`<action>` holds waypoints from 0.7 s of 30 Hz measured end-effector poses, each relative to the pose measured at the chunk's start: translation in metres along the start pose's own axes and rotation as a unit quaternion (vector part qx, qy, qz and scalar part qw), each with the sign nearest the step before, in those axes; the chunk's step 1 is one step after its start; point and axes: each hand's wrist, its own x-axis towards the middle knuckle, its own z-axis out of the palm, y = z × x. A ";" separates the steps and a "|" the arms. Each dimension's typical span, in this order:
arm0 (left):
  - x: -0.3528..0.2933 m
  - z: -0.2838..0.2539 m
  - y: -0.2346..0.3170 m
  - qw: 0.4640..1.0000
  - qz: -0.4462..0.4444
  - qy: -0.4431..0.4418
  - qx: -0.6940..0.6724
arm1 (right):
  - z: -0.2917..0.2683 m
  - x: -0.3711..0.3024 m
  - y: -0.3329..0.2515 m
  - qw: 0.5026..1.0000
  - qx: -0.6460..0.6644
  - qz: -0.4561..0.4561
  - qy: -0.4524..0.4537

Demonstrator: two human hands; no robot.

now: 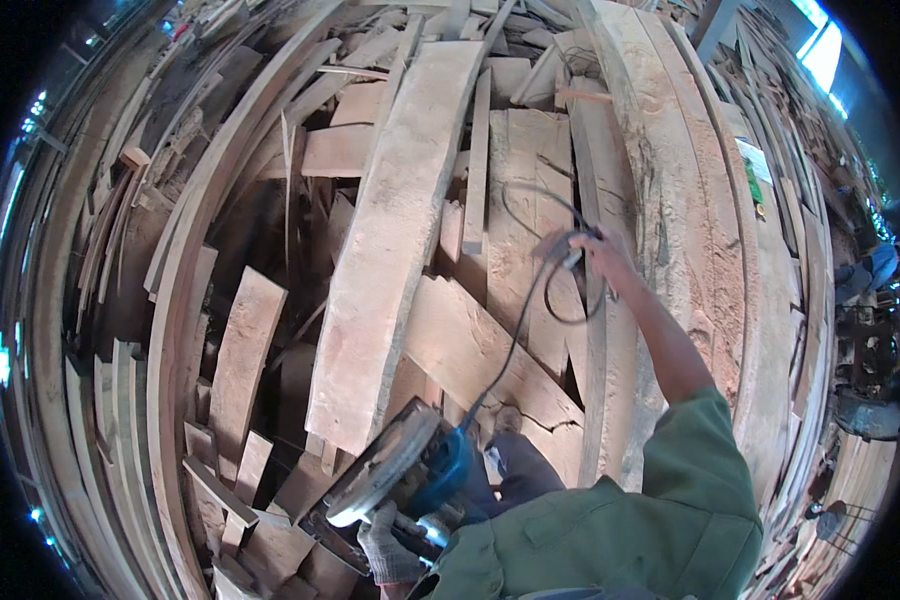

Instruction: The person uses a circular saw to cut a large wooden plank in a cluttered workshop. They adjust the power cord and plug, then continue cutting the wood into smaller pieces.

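At the bottom, beside my body, my left hand [385, 548] in a grey knit glove grips a circular saw [442, 468] by its handle. The saw has a blue motor housing and a pale, dusty blade guard, and it is tilted. Its dark power cord [515, 340] runs up from the housing toward my right hand [605, 255]. That hand is bare, stretched out ahead over the boards, with the cord looped around and through its closed fingers. Motion blurs the fingertips. A long, wide plank [410, 220] slopes away just past the saw.
Offcuts and short boards [245, 360] lie loose and uneven at the left, with dark gaps between them. A thick rough-edged slab [675, 200] runs along the right. One foot [507, 420] stands near a cracked board [495, 350]. Another person in blue [880, 268] is at the far right.
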 end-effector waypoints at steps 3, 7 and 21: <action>0.005 0.018 0.023 0.996 -0.015 0.008 -0.093 | 0.003 0.030 -0.038 0.981 0.178 0.035 -0.070; 0.033 0.040 0.050 0.997 -0.040 0.013 -0.067 | 0.026 0.070 -0.080 0.981 0.155 0.070 -0.096; 0.102 0.119 0.199 0.981 -0.102 0.055 -0.155 | 0.135 0.255 -0.200 0.891 -0.274 -0.272 -0.241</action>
